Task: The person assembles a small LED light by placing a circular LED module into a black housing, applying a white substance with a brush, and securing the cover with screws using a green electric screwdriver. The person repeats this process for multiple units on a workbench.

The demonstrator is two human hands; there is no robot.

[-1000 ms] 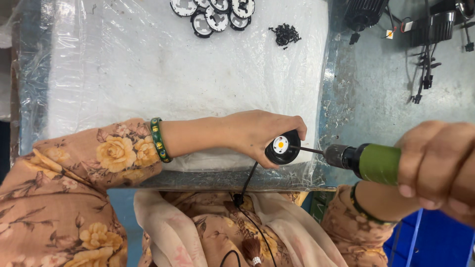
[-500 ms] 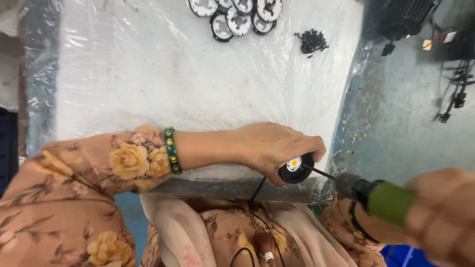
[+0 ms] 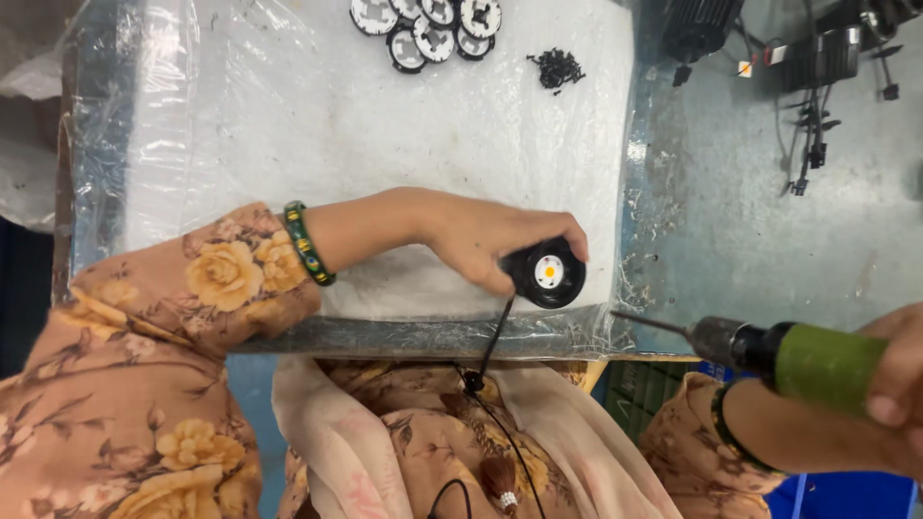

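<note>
From my remote view, the left hand (image 3: 481,240) is closed around a small round black lamp housing with a white disc and orange centre (image 3: 550,273), pressing it on the white plastic-wrapped pad (image 3: 385,144) at the near edge of the desk (image 3: 750,221). A black cord (image 3: 492,336) hangs from the housing toward 6 o'clock. The right hand (image 3: 899,380), at 4 o'clock, grips a green-bodied power screwdriver (image 3: 769,348); its bit tip sits near the housing, not touching. At 12 o'clock lie a cluster of round black-and-white discs (image 3: 428,24) and a small pile of black screws (image 3: 558,67), so I judge that further units are left to fasten.
</note>
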